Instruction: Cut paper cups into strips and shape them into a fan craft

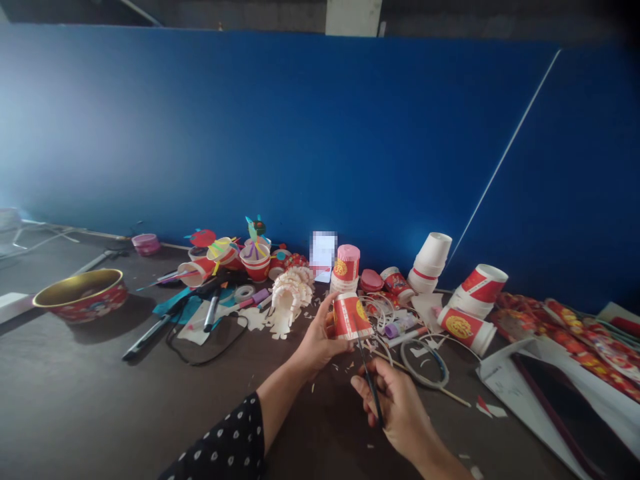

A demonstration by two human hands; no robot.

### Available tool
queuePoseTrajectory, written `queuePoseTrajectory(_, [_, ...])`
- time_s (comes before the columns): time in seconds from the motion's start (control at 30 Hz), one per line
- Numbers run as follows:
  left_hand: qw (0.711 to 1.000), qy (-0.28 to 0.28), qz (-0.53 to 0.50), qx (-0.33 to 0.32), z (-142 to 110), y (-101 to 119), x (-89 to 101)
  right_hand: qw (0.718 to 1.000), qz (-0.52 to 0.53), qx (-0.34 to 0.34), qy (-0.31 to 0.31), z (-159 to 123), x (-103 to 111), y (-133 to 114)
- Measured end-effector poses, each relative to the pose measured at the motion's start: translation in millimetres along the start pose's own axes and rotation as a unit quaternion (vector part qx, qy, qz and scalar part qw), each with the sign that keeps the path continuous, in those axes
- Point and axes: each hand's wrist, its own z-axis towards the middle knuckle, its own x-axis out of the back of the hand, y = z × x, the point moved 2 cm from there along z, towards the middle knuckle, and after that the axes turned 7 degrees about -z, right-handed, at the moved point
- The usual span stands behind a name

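My left hand [316,340] is closed around a red and white paper cup [349,315] with yellow print, held just above the table. In my right hand [400,407] is a pair of dark-handled scissors [370,383], pointing up at the cup. Their blades meet the cup's lower edge; whether they are cutting into it cannot be made out. Small paper scraps [335,367] lie on the table below. Just behind stands a stack of cups [346,263] with a pink top. Left of my left hand sits a bundle of white cut paper pieces [293,297].
A phone [324,260] with a lit screen leans at the back. To the left are a red and gold bowl [83,300], pens [150,337] and decorated cups [255,260]. At right are white cups [433,257], a wire ring [425,363] and a dark tablet-like device [565,407].
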Motion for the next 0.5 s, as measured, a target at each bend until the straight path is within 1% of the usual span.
queuePoseTrajectory(0.13, [1.000, 0.005, 0.001, 0.001, 0.1, 0.0, 0.5, 1.000, 0.010, 0.002, -0.005, 1.0, -0.3, 1.3])
queuePoseTrajectory(0.5, [1.000, -0.009, 0.017, 0.003, 2.1, -6.5, 6.7, 1.000, 0.007, 0.001, 0.002, 1.6, 1.3, 0.8])
